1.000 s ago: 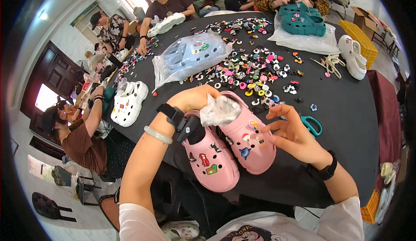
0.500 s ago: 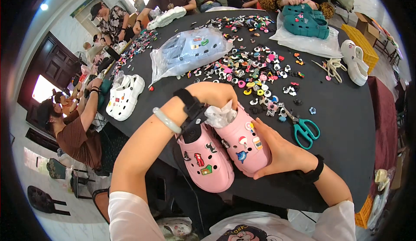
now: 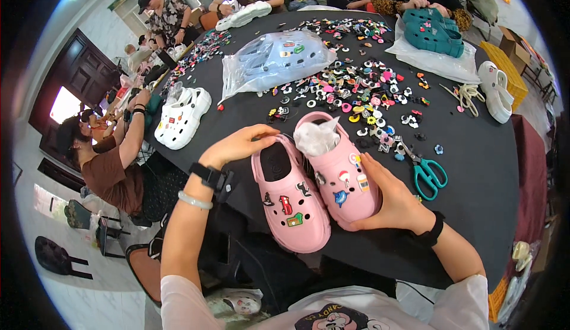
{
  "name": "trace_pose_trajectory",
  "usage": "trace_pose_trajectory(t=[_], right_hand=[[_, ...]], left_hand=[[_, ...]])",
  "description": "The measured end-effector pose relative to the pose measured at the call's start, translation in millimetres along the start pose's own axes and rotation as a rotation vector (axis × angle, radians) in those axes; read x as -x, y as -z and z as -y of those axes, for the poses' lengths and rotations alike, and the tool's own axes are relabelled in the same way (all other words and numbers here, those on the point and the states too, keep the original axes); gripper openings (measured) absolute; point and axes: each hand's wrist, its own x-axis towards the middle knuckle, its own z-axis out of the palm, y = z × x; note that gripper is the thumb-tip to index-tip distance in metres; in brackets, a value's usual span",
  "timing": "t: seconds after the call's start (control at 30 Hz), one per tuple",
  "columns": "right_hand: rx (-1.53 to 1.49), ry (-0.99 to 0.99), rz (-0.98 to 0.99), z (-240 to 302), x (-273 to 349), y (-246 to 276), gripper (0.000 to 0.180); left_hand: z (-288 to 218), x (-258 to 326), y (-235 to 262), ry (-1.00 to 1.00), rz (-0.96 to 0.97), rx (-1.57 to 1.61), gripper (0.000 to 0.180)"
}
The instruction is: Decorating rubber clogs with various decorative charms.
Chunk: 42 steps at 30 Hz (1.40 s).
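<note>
Two pink clogs stand side by side before me at the table's near edge, toes toward me. The left pink clog (image 3: 295, 214) carries charms, among them a red vehicle and a green one, and its opening shows a dark insole. My left hand (image 3: 242, 144) has its fingers and thumb at that clog's heel rim, holding it. Crumpled clear plastic (image 3: 316, 139) fills the opening of the right pink clog (image 3: 347, 181), which bears several charms, one a blue sea animal. My right hand (image 3: 395, 202) grips this clog's outer side, thumb near the toe and fingers along the upper.
Loose charms (image 3: 368, 95) are heaped beyond the clogs. Teal-handled scissors (image 3: 428, 178) lie at right. Around them are a bagged light-blue pair (image 3: 279, 63), a white clog (image 3: 183, 118), teal clogs (image 3: 433, 33) and another white clog (image 3: 496, 92). Other people work around the table.
My left hand has drawn back from the right clog's heel, where my forearm crossed over the left clog, to the left clog's heel. More of both openings shows now. My right hand keeps its grip.
</note>
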Motion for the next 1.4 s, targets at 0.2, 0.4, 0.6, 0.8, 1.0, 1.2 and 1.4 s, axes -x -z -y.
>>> trace_pose_trajectory(t=[0.2, 0.4, 0.6, 0.8, 1.0, 1.2, 1.4], right_hand=[[-0.306, -0.004, -0.082, -12.2, -7.3, 1.9, 0.112], [-0.074, 0.062, -0.030, 0.2, -10.4, 16.9, 0.105], [0.012, 0.037, 0.033, -7.0, -6.5, 19.3, 0.100], [0.020, 0.031, 0.024, -9.1, -4.4, 22.8, 0.101], [0.026, 0.053, 0.015, -6.8, -3.7, 22.5, 0.098], [0.110, 0.048, 0.020, 9.9, 2.7, 37.8, 0.091], [0.357, -0.054, 0.013, -3.4, 14.7, 106.1, 0.065]], left_hand=[[-13.2, 53.4, -17.8, 0.073, -0.058, -0.145, 0.033], [-10.6, 71.3, -19.7, 0.100, -0.090, 0.173, 0.043], [-9.4, 46.3, -31.0, 0.219, 0.000, 0.272, 0.029], [-1.9, 54.4, -21.3, 0.130, -0.231, 0.625, 0.016], [-13.0, 60.0, 1.0, -0.063, -0.476, 0.961, 0.016], [-24.0, 53.9, -0.3, -0.144, -0.494, 0.958, 0.023], [-13.3, 73.0, -5.3, -0.072, -0.507, 1.052, 0.025]])
